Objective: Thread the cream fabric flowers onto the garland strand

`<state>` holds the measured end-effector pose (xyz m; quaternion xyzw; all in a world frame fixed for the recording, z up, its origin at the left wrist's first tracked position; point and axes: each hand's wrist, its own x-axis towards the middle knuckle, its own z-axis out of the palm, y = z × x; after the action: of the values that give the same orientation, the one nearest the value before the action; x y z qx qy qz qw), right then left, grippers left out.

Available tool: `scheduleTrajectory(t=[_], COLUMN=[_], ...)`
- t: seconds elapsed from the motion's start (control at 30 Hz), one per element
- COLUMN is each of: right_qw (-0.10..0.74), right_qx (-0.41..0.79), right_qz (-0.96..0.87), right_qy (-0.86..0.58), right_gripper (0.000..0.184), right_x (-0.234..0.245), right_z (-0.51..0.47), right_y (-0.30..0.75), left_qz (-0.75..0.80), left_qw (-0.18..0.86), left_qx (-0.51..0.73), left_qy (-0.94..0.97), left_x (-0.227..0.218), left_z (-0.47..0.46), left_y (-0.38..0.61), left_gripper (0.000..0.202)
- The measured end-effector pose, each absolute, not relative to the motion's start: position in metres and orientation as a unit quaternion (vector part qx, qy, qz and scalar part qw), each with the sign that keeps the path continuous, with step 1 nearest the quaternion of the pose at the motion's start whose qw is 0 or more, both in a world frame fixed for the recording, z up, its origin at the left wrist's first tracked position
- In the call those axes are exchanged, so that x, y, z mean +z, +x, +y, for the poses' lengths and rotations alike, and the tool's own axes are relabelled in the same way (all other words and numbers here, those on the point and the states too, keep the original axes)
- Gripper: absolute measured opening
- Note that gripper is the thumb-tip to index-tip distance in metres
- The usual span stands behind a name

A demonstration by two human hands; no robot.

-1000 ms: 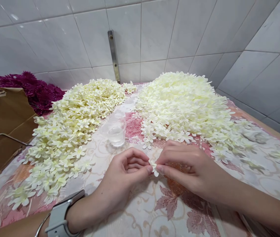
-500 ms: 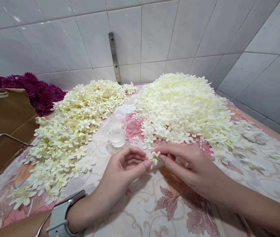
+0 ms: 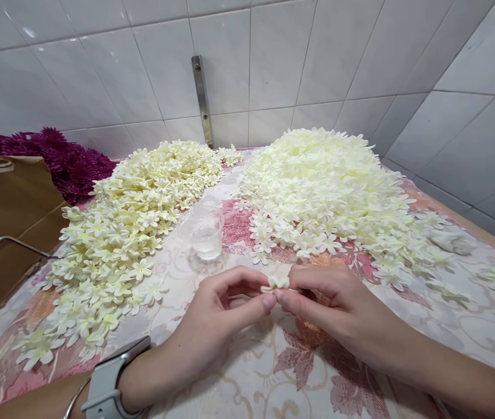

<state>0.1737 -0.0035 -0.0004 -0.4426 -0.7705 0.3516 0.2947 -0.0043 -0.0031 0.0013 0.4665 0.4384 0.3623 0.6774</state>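
At near centre, left hand (image 3: 218,317) and right hand (image 3: 344,299) pinch one flower (image 3: 278,282), fingertips close together; too hard a squeeze could crease petals.

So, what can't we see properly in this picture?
All in the head view:
Small cream-white flower: partly covered by the left hand and right hand.
Bunched purple flowers: partly hidden behind the brown cardboard.
Brown cardboard: cut off by the left edge.
Grey-strapped wristwatch: its face is tilted too far away to read.
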Motion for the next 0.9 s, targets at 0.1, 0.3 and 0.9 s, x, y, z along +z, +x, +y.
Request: scheduleTrajectory(t=[0.1,0.3,0.9], right_qw=[0.3,0.279,0.265], right_qx=[0.375,0.402,0.26], right_qz=[-0.761,-0.76,-0.825], right_qy=[-0.436,-0.427,-0.426], right_gripper=[0.043,0.051,0.033], right_x=[-0.001,-0.001,0.004], right_z=[-0.003,0.002,-0.003], right_y=[0.176,0.177,0.174], left_qz=[0.414,0.396,0.437], left_qw=[0.714,0.762,0.689], left_qx=[0.353,0.376,0.37], left_qy=[0.441,0.347,0.444], left_x=[0.0,0.001,0.0], left_z=[-0.005,-0.003,-0.005], left_y=[-0.004,-0.002,-0.004], left_gripper=[0.009,0.014,0.008])
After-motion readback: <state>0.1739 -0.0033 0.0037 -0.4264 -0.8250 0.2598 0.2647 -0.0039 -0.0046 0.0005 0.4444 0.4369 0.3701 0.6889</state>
